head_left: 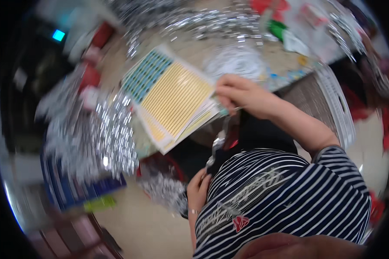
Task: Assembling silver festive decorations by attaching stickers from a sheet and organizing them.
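Note:
My right hand [244, 95] is raised at the table's near edge, its fingers pinched together. A shiny silver strip [218, 140], blurred by motion, stretches from below it toward my left hand [198, 187]. My left hand is low in front of my striped shirt, with its fingers closed on the strip's lower end. Whether the upper end sits in my right fingers is too blurred to tell. Just left of my right hand, a stack of printed sheets [177, 99] with yellow striped and blue-green rows lies on the table [188, 54].
Silver strips lie in a far pile [199, 26] and hang over the left side in a bundle [114, 134]. A white heap [235, 64] is beyond my right hand. A white plastic basket [343, 112] stands at the right. Blue boxes [78, 183] are on the floor at left.

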A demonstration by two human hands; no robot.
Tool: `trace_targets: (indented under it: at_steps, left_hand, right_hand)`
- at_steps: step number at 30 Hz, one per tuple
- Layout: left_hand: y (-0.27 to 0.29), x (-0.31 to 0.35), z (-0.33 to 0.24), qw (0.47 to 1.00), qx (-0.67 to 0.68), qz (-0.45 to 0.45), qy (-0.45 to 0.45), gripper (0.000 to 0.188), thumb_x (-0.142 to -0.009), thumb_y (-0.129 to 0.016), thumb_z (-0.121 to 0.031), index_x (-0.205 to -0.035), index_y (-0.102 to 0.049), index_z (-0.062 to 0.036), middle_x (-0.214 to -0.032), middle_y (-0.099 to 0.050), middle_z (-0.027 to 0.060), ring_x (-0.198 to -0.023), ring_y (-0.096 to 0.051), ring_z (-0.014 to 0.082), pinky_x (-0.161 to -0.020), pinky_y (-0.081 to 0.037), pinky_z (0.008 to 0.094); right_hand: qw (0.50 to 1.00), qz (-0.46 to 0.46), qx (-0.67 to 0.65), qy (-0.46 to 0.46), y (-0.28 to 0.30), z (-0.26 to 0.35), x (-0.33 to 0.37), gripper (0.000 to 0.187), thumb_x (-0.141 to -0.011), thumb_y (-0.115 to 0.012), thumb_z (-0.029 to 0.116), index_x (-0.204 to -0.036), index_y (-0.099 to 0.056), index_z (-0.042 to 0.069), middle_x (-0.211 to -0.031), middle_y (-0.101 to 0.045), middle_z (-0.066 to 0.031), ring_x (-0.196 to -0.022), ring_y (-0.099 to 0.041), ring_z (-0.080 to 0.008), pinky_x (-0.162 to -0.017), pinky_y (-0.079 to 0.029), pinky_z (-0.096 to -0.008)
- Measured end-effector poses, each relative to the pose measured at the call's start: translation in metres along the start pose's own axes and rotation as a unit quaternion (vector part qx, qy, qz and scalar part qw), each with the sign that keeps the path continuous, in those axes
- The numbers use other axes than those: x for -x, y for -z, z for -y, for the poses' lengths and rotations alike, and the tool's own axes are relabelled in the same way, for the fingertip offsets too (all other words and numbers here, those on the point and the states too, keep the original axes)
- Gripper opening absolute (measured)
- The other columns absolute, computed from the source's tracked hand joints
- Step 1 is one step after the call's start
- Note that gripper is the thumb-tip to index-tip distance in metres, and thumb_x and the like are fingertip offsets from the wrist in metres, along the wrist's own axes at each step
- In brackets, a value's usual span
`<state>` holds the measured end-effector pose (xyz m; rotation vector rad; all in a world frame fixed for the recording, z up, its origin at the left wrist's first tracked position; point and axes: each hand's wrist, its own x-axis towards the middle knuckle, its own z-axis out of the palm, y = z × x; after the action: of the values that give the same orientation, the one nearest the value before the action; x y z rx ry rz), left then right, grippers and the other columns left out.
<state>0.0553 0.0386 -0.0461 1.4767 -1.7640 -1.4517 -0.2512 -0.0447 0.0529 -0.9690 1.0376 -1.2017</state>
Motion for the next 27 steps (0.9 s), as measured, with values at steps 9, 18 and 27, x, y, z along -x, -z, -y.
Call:
trace_targets:
  at_steps: [9, 18, 27]
  left_hand:
    - [0.065, -0.046, -0.023, 0.973, -0.089, -0.212, -0.02, 0.035, -0.095, -0.052, -0.013, -0.126, -0.053, 0.0035, -0.088, -0.064, 0.0083, -0.08, -0.058, 0.0126, -0.072, -0.046, 0.0262]
    - [0.138, -0.149, -0.007, 0.898, -0.34, -0.255, -0.114, 0.038, -0.094, -0.043, -0.006, -0.129, -0.046, 0.0082, -0.125, -0.053, 0.0244, -0.109, -0.054, 0.0333, -0.096, -0.04, 0.035]
    - [0.123, -0.192, -0.008, 0.825, -0.455, -0.31, -0.131, 0.035, -0.081, -0.041, 0.007, -0.115, -0.051, 0.009, -0.098, -0.057, 0.0306, -0.089, -0.053, 0.0451, -0.079, -0.042, 0.0474]
  right_hand:
    - [0.999, 0.029, 0.032, 0.009, 0.034, -0.025, 0.014, 0.021, -0.098, -0.049, 0.017, -0.109, -0.057, 0.001, -0.094, -0.064, -0.0044, -0.084, -0.061, -0.0109, -0.079, -0.05, -0.0259]
    - [0.961, -0.11, 0.245, 0.07, 0.079, 0.046, 0.061, 0.02, -0.096, -0.053, 0.019, -0.102, -0.062, 0.002, -0.093, -0.067, -0.0041, -0.084, -0.062, -0.0102, -0.08, -0.05, -0.0256]
    - [0.812, -0.494, 0.309, 0.039, 0.335, 0.065, 0.126, 0.027, -0.093, -0.058, 0.028, -0.103, -0.065, 0.004, -0.087, -0.066, -0.0019, -0.078, -0.057, -0.0088, -0.07, -0.047, -0.0257]
